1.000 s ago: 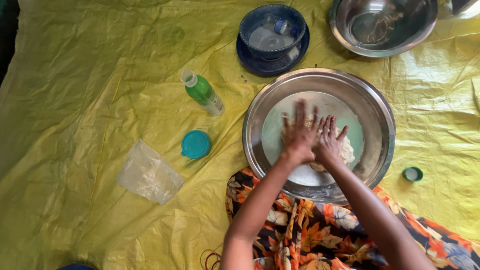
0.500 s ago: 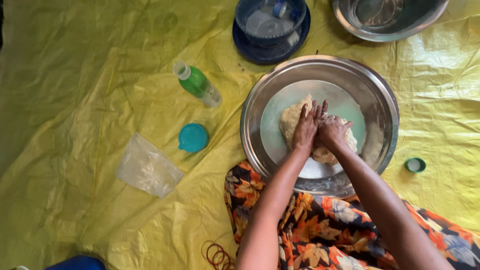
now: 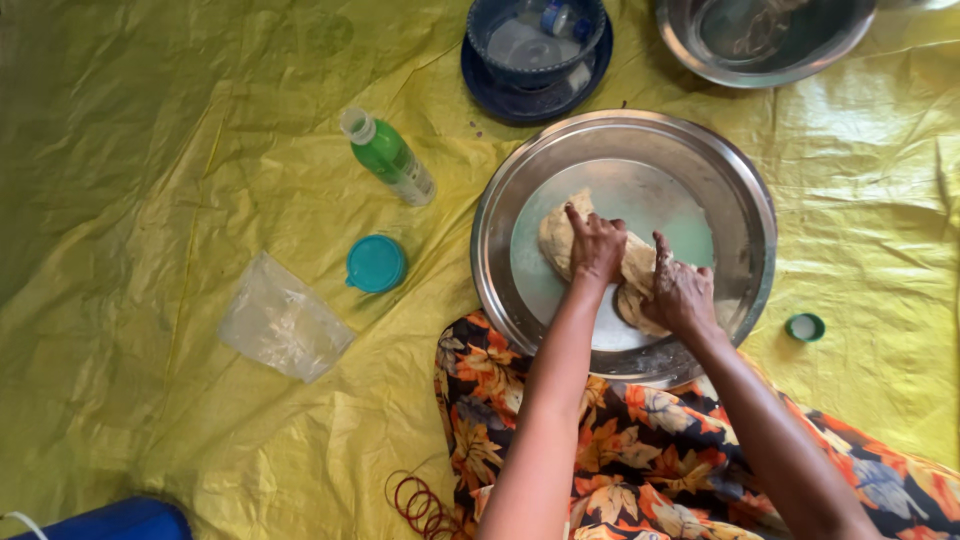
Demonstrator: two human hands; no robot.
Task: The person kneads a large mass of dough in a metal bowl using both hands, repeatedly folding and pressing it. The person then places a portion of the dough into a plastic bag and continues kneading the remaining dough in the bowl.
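Observation:
A wide steel tray [image 3: 745, 200] rests on the yellow sheet with a pale lump of dough [image 3: 560, 235] in its middle. My left hand [image 3: 596, 245] presses on top of the dough with curled fingers. Just to its right, my right hand [image 3: 680, 290] grips the dough's near right part. Both forearms reach in from the bottom edge over an orange floral cloth [image 3: 650, 460].
A green bottle [image 3: 388, 157] lies left of the tray, with a teal lid [image 3: 375, 264] and a clear plastic bag [image 3: 282, 318] nearer me. A blue bowl [image 3: 533, 40] and a steel bowl [image 3: 770, 40] stand behind. A small green cap [image 3: 804, 327] lies right. Red bands [image 3: 420, 500] lie near the cloth.
My hands went from flat, spread fingers pushing on the dough to curled fingers pulling it back towards me. The dough has folded into a thicker lump.

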